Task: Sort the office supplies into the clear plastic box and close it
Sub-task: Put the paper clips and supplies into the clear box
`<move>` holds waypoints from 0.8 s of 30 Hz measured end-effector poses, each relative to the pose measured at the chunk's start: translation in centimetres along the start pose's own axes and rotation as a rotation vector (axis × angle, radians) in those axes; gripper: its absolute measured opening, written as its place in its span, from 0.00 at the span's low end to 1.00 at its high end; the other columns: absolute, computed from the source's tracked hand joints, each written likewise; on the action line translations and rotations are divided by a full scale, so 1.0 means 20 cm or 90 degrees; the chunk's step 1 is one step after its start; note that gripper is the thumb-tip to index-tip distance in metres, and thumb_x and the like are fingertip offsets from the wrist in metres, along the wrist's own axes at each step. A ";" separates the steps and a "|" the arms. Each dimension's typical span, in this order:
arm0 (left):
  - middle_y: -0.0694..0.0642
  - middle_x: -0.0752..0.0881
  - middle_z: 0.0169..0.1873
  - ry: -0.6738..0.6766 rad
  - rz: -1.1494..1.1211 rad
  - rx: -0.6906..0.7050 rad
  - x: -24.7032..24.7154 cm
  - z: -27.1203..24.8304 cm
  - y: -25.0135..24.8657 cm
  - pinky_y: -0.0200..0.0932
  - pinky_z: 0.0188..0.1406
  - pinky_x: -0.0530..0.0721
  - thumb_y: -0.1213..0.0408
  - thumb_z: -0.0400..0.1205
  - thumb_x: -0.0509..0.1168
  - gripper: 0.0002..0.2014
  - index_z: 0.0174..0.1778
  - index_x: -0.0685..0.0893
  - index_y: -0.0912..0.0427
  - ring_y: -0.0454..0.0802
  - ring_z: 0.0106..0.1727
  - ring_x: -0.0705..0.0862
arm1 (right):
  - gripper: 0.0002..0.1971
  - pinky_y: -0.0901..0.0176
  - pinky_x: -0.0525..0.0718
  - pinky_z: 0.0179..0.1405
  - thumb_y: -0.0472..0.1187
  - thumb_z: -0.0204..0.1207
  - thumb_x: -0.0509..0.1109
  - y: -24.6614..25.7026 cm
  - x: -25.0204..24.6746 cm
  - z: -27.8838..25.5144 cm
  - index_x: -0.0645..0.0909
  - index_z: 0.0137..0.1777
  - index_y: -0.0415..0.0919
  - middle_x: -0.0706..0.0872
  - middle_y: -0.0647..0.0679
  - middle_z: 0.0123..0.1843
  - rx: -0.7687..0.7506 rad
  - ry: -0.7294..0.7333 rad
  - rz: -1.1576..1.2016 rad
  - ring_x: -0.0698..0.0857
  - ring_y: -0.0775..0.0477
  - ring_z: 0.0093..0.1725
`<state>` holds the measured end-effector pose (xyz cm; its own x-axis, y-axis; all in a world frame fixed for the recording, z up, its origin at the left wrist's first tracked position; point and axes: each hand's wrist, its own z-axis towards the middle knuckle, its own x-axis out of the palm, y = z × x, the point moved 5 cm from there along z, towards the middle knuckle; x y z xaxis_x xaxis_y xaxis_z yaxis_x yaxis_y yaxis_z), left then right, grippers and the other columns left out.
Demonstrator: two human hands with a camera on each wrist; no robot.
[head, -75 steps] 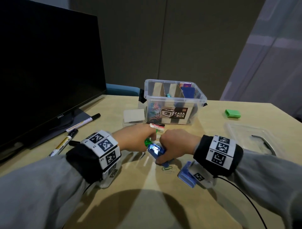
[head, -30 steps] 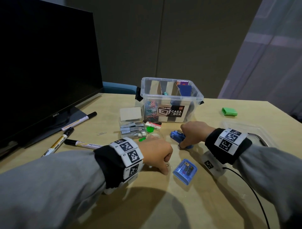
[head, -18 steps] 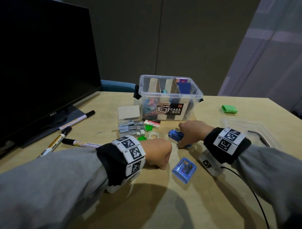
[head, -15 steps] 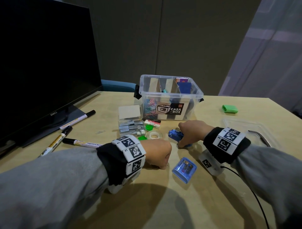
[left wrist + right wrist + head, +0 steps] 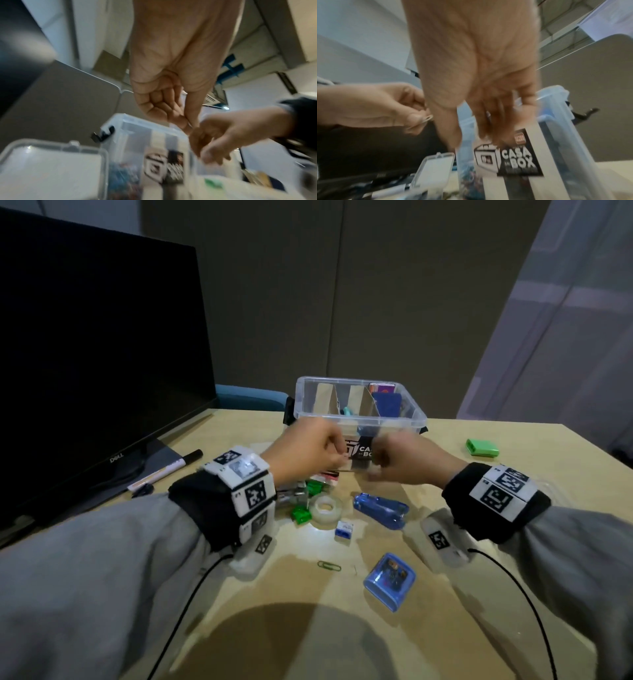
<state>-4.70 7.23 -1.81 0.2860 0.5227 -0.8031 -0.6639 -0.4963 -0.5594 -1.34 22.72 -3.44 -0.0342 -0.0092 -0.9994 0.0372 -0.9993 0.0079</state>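
Pale wood covers the bench point(image 5: 445, 628) under both raised hands, with a dark wall panel behind it. The left hand point(image 5: 305, 450) pinches a small silvery paper clip point(image 5: 426, 119) between thumb and forefinger, just in front of the clear plastic box point(image 5: 359, 412). The right hand point(image 5: 407, 460) hangs beside it, almost touching, fingers loosely curled downward and blurred; whether it holds anything I cannot tell.

Sorting looks partly done. The box stands open at the far middle of the bench, with cardboard dividers, coloured clips in its left compartment and a dark blue item in its right one.

Much is left, I judge. Loose on the bench nearer the person lie a clear roll of tape point(image 5: 325, 508), a translucent blue stapler point(image 5: 380, 508), a translucent blue rounded case point(image 5: 390, 580), a green paper clip point(image 5: 329, 566), a small blue-and-white packet point(image 5: 344, 530) and small green pieces point(image 5: 301, 513). A green rectangular block point(image 5: 482, 447) lies well apart on the right.

A black-capped white marker point(image 5: 164, 470) lies on the left by the black monitor point(image 5: 96, 354). The lid is not on the box.
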 end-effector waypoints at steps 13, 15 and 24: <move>0.53 0.87 0.47 -0.227 0.054 -0.088 -0.19 0.37 0.11 0.43 0.50 0.84 0.64 0.79 0.73 0.07 0.51 0.86 0.58 0.49 0.48 0.86 | 0.24 0.46 0.72 0.66 0.62 0.82 0.58 -0.15 -0.11 0.42 0.76 0.66 0.44 0.78 0.44 0.64 0.092 -0.240 0.016 0.74 0.44 0.66; 0.54 0.87 0.47 -0.195 0.094 -0.094 -0.16 0.40 0.13 0.45 0.52 0.85 0.62 0.80 0.73 0.07 0.52 0.86 0.58 0.50 0.49 0.85 | 0.27 0.42 0.66 0.73 0.64 0.82 0.55 -0.18 -0.06 0.45 0.74 0.70 0.44 0.76 0.43 0.69 0.124 -0.175 0.023 0.71 0.41 0.72; 0.45 0.82 0.35 -0.056 0.141 0.171 -0.06 0.17 0.05 0.37 0.36 0.79 0.58 0.81 0.69 0.06 0.40 0.80 0.52 0.41 0.36 0.81 | 0.25 0.37 0.62 0.75 0.59 0.82 0.54 -0.19 -0.03 0.45 0.75 0.70 0.46 0.72 0.42 0.74 0.129 -0.114 0.019 0.65 0.40 0.76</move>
<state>-8.13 8.50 -0.63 0.0620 0.4858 -0.8719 -0.8646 -0.4102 -0.2901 -10.42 26.11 -2.54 -0.2123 -0.0267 -0.9768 -0.1596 -0.9853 0.0616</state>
